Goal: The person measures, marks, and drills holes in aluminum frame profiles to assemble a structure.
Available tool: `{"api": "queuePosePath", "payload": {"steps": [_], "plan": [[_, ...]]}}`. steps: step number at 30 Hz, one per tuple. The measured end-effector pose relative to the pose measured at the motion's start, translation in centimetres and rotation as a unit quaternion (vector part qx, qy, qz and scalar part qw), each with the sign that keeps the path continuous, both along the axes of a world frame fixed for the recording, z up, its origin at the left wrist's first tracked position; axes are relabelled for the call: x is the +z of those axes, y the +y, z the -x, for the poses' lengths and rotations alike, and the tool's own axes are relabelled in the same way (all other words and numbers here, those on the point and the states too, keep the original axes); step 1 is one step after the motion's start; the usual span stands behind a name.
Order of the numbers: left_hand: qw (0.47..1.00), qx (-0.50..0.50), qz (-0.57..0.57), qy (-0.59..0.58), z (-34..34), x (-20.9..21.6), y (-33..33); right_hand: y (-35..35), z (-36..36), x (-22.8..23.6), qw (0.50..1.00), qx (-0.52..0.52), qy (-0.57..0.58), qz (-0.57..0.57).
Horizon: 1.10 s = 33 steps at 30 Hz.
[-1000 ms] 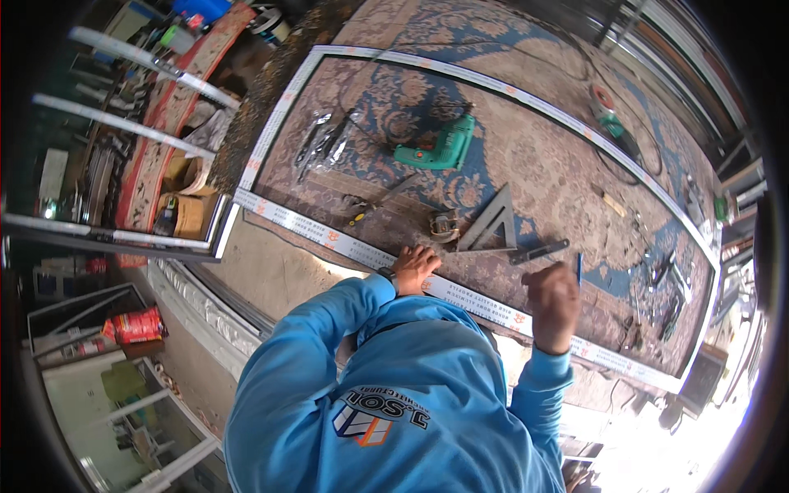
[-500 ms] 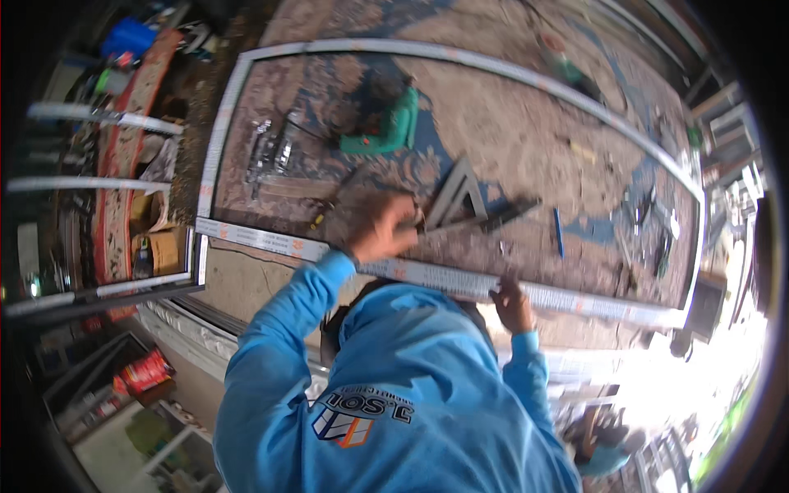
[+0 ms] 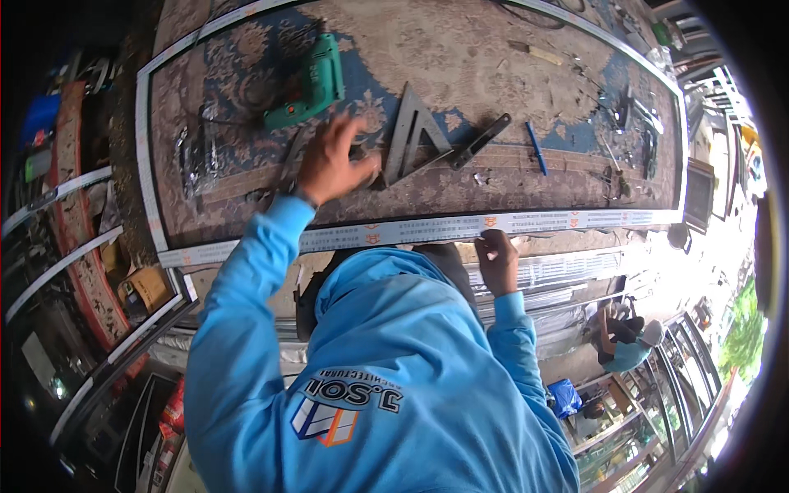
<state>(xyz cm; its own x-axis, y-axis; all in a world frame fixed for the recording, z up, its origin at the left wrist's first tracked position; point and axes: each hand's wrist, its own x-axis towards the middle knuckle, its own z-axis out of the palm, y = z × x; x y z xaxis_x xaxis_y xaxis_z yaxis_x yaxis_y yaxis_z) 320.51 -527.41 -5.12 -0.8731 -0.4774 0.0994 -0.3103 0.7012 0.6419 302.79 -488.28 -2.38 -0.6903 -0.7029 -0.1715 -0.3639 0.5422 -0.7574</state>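
My left hand (image 3: 333, 160) is open with fingers and thumb spread, above the patterned carpet inside a long rectangular frame (image 3: 427, 228) wrapped in white printed film. Just beyond it lies a green power drill (image 3: 311, 86). To its right are a grey triangular set square (image 3: 405, 135) and a dark, straight-handled tool (image 3: 482, 141). My right hand (image 3: 497, 261) is closed at the frame's near rail, fingers curled. What its fingers hold, if anything, is hidden. A blue pen (image 3: 536, 149) lies on the carpet farther right.
Small metal pieces and tools (image 3: 637, 123) are scattered at the frame's right end. Clear plastic packets (image 3: 197, 156) lie at its left. A cardboard box (image 3: 145, 286) and more frame bars stand at lower left. Another person (image 3: 629, 341) sits at lower right.
My view has shifted, so the frame sits higher. My left hand has moved toward the drill and its fingers have spread. The right hand stays by the near rail.
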Motion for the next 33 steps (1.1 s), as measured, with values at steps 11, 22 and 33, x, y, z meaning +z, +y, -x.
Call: {"api": "queuePosePath", "payload": {"steps": [11,22,33], "plan": [[0.981,-0.136,-0.129,0.053,3.0,10.9,9.6,-11.8,-0.2,2.7,0.92,0.119,-0.294,0.229],[0.982,-0.029,-0.081,-0.169,32.4,-3.6,20.4,10.3,8.1,2.8,0.72,-0.158,-0.618,0.275],[0.884,0.053,-0.464,-0.009,31.7,-5.7,22.3,20.7,15.7,-0.1,0.747,-0.152,-0.602,0.237]]}}
